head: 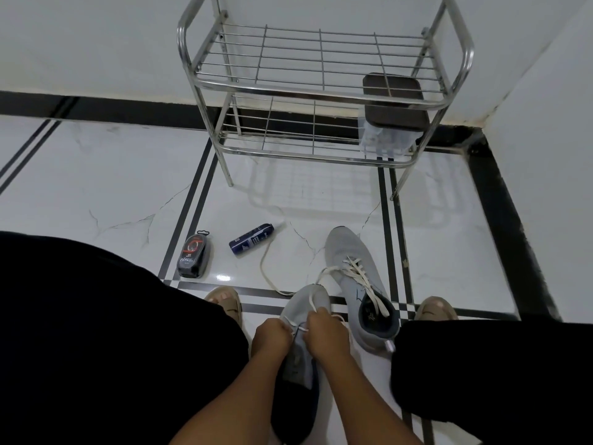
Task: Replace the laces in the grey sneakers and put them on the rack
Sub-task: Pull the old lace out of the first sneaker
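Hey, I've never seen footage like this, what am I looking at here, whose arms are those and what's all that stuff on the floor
There is no machine here. The single picture comes from a wide-angle camera worn on a person's head, looking down, so the arms at the bottom are the wearer's own. The dark shapes on either side are their legs.

The left hand and right hand are both pinching a white lace on a grey sneaker between the knees. A second grey sneaker, already laced, lies on the tiled floor just beyond.

Also on the floor: a dark blue spray can on its side, a small black polish pack, and a loose white lace.

Against the wall stands a metal shoe rack. A dark-lidded box sits on its lower shelf.
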`<state>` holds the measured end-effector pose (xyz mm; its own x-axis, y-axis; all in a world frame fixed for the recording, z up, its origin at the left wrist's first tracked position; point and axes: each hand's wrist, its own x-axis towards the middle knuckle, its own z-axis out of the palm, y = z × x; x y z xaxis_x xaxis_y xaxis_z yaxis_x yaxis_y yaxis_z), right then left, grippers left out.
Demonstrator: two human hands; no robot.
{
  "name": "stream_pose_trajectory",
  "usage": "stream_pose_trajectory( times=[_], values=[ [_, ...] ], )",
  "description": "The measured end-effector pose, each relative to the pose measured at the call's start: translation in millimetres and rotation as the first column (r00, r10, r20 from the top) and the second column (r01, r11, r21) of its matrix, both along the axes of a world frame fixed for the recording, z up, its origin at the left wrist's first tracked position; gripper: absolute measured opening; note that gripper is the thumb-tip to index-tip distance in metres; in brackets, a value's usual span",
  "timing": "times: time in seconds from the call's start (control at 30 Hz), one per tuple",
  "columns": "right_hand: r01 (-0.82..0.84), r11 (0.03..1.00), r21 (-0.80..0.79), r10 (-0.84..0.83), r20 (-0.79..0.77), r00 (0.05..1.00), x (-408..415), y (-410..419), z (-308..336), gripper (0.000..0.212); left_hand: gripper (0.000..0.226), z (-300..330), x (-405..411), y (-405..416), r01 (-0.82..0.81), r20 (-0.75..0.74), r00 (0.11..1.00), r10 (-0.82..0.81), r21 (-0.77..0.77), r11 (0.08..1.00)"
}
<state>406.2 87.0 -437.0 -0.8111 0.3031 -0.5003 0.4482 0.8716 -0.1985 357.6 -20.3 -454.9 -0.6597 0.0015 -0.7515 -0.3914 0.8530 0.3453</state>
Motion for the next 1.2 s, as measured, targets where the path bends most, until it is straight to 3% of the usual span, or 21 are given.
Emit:
stream_pose_trajectory(
  times=[0.07,0.13,0.23,0.33,0.4,0.53,0.6,0.67,0.73,0.77,0.8,0.83,0.87,0.9,0.93,0.97,1.0,1.03,1.1,1.13,1.2],
  values=[
    [-0.108,0.993,0.044,0.108,0.003,0.994,0.9,-2.7,0.8,0.020,0.024,0.4,0.9,0.6,0.013,0.013,1.000,-0.013,-0.008,1.000],
    [-0.085,0.996,0.005,0.085,0.012,0.996,-2.6,-1.1,3.3,0.019,0.023,1.1,1.9,0.6,0.009,0.001,1.000,-0.009,-0.014,1.000],
    [0.282,0.935,-0.216,-0.268,0.093,0.959,-9.5,6.1,5.0,0.013,0.026,0.6,0.1,0.0,-0.004,-0.036,0.999,0.002,-0.051,0.999],
    [0.503,0.720,-0.478,-0.404,0.300,0.864,-12.2,15.8,10.2,0.014,0.027,3.9,0.2,2.3,0.018,-0.057,0.998,-0.024,-0.103,0.994],
    [0.536,0.635,-0.557,-0.348,0.414,0.841,-8.8,24.4,22.7,0.019,0.028,7.5,0.8,3.9,0.041,-0.072,0.996,-0.051,-0.133,0.990],
    [0.363,0.754,-0.548,-0.005,0.546,0.838,-17.6,44.2,58.8,0.017,0.032,17.9,1.2,4.3,0.116,-0.094,0.987,-0.133,-0.159,0.980],
    [0.282,0.792,-0.542,0.045,0.512,0.858,-28.6,53.2,81.8,0.016,0.032,23.7,-0.6,6.8,0.203,-0.158,0.963,-0.219,-0.113,0.973],
    [0.287,0.740,-0.608,0.025,0.451,0.892,-34.2,61.4,109.9,0.018,0.048,29.9,-7.0,16.1,0.322,-0.255,0.915,-0.313,-0.009,0.947],
    [0.294,0.629,-0.720,-0.045,0.344,0.938,-32.7,70.6,140.0,0.018,0.055,42.8,-18.0,30.9,0.518,-0.335,0.814,-0.474,0.049,0.854],
    [0.304,0.535,-0.788,-0.125,0.282,0.951,-32.1,75.4,152.2,0.018,0.046,52.5,-23.2,36.7,0.566,-0.369,0.779,-0.506,0.068,0.822],
    [0.310,0.418,-0.854,-0.271,0.209,0.940,-31.6,81.9,160.7,0.017,0.033,68.7,-26.4,42.0,0.541,-0.379,0.805,-0.456,0.157,0.826],
    [0.307,0.265,-0.914,-0.481,0.151,0.864,-30.9,88.1,166.8,0.016,0.024,83.4,-28.8,45.6,0.466,-0.354,0.865,-0.357,0.299,0.833],
    [0.267,0.091,-0.959,-0.709,0.126,0.694,-29.7,95.9,172.5,0.015,0.024,102.9,-31.5,48.3,0.366,-0.306,0.920,-0.244,0.448,0.816],
    [0.193,-0.068,-0.979,-0.879,0.150,0.452,-28.9,103.0,173.0,0.015,0.030,119.9,-36.2,48.6,0.254,-0.232,0.962,-0.145,0.562,0.787],
    [0.102,-0.160,-0.982,-0.964,0.178,0.200,-24.7,111.9,176.2,0.015,0.036,139.7,-40.9,50.5,0.157,-0.151,0.986,-0.075,0.659,0.736],
    [0.062,-0.188,-0.980,-0.982,0.189,-0.004,-18.2,119.6,177.1,0.016,0.041,153.7,-46.0,52.7,0.054,-0.044,0.999,-0.031,0.750,0.659],
    [0.102,-0.169,-0.980,-0.979,0.155,-0.129,-11.9,125.7,173.7,0.016,0.043,170.6,-49.1,55.1,-0.052,0.068,0.998,-0.009,0.832,0.553],
    [0.192,-0.139,-0.972,-0.977,0.103,-0.185,-5.7,127.9,169.5,0.015,0.040,184.4,-51.5,58.6,-0.123,0.143,0.990,-0.009,0.878,0.462],
    [0.329,-0.075,-0.941,-0.990,0.030,-0.141,-2.8,121.6,152.8,0.015,0.029,212.0,-51.4,66.9,-0.162,0.185,0.982,-0.037,0.925,0.343],
    [0.342,-0.051,-0.938,-0.998,0.036,-0.049,-6.5,111.8,145.1,0.019,0.025,223.9,-49.0,70.3,-0.165,0.188,0.981,-0.048,0.938,0.304],
    [0.243,-0.078,-0.967,-0.964,0.135,0.228,-19.9,86.4,141.8,0.015,0.022,234.7,-50.4,79.3,-0.196,0.203,0.979,-0.006,0.949,0.248]
  ],
)
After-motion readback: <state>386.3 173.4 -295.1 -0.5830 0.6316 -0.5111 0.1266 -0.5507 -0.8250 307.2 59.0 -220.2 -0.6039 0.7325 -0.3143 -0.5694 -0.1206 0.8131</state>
